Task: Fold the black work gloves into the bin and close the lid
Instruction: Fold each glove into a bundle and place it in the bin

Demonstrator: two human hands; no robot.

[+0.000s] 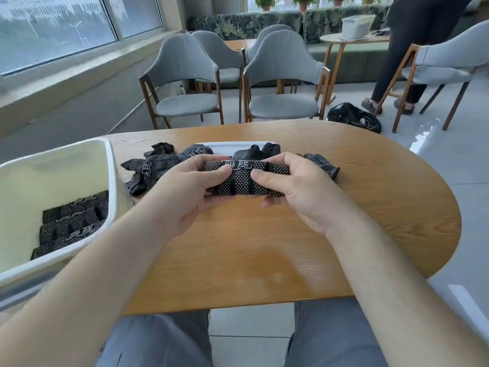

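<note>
A folded black glove with white dots is held just above the wooden table. My left hand grips its left end, thumb on top. My right hand grips its right end the same way. The white bin stands open at the table's left edge, with folded gloves lying flat on its bottom. The white lid lies flat behind my hands. Loose gloves are heaped to its left, and another glove sticks out past my right hand.
Several grey chairs stand beyond the table. A black bag lies on the floor at the right. A person in dark trousers stands by a small round table with a white box on it.
</note>
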